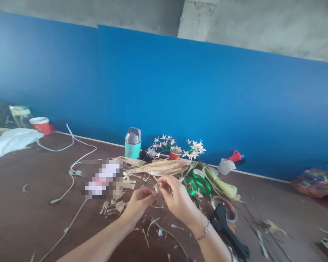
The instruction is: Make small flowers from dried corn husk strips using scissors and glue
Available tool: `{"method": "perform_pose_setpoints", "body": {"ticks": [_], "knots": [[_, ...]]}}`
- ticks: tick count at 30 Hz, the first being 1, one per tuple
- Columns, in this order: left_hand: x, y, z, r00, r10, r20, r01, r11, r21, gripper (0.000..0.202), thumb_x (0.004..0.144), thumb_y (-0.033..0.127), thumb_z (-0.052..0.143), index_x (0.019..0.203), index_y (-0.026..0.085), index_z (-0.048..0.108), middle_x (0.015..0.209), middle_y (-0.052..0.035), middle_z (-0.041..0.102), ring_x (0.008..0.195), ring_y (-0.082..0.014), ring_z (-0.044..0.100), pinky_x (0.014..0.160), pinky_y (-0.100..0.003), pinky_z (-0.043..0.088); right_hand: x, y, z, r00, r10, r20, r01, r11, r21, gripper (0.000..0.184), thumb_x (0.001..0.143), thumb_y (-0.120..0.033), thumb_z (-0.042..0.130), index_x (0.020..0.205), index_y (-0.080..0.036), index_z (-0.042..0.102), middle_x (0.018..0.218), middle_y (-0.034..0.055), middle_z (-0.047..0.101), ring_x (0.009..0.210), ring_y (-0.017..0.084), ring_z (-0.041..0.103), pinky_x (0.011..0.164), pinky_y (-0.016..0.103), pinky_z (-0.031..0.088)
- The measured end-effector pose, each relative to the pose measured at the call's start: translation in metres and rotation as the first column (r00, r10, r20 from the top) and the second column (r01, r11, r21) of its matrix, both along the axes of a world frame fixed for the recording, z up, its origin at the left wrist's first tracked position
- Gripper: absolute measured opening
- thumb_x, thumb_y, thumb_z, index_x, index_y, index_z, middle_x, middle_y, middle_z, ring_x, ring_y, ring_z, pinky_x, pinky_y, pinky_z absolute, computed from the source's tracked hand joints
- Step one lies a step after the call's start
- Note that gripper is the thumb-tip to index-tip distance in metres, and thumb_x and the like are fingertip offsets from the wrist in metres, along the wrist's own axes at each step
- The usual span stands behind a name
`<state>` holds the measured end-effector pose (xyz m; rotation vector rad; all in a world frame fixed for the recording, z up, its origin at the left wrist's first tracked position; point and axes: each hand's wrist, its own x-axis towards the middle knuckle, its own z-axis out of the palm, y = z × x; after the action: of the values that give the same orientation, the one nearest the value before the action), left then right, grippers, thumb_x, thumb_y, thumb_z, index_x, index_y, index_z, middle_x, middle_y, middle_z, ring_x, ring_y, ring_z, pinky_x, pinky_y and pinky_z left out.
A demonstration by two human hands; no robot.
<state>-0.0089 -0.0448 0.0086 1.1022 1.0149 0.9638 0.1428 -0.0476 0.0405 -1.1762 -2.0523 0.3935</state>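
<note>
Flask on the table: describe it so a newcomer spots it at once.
Find the blue wall behind the brown table. At the table's far side, left of the pale flowers, stands a flask. Its turquoise body and grey, handled lid set it apart from them.

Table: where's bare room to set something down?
Mostly the brown table left of the white cable, in front of the white cloth, bar stray scraps; some between the white tub and the packets. Crowded: around left hand and right hand, with husks and glue gun.
</note>
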Motion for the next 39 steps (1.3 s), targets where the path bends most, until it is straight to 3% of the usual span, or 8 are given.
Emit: {"method": "perform_pose_setpoints", "body": {"ticks": [29, 39], "knots": [[0.0003, 0.0001, -0.0068, 0.997, -0.068, 0.046, 0.066, 0.997, 0.040, 0.014, 0.065, 0.030, 0.064, 0.064, 0.017, 0.058, 0.057, 0.0033, 0.058, 0.058, -0.0119, 0.051, 0.061, -0.023, 0.037, -0.0010, -0.0009, -0.0012, 1.000, 0.000, 0.007, 0.000, 1.000, -0.016, 0.032, 0.073, -0.004, 0.046, 0.099, -0.021, 0.053, 0.081, 0.0022, 0.059, 0.079, 0.017, 0.055, 0.073, 0.031, 0.045], [-0.0019, 0.0005, -0.0063, 0.994, -0.113, -0.004, 0.112, 0.985, 0.134, 0.021, 0.070, 0.037, 0.060, 0.065, 0.017, 0.056, 0.059, 0.0021, 0.056, 0.061, -0.0129, 0.049, 0.062, -0.023, 0.037, -0.0023, -0.0027, 0.0015, 1.000, -0.002, -0.007, 0.002, 1.000, -0.006, 0.032, 0.072, -0.004, 0.046, 0.098, -0.021, 0.054, 0.080, 0.0021, 0.059, 0.078, 0.017, 0.056, 0.072, 0.030, 0.045]]}}
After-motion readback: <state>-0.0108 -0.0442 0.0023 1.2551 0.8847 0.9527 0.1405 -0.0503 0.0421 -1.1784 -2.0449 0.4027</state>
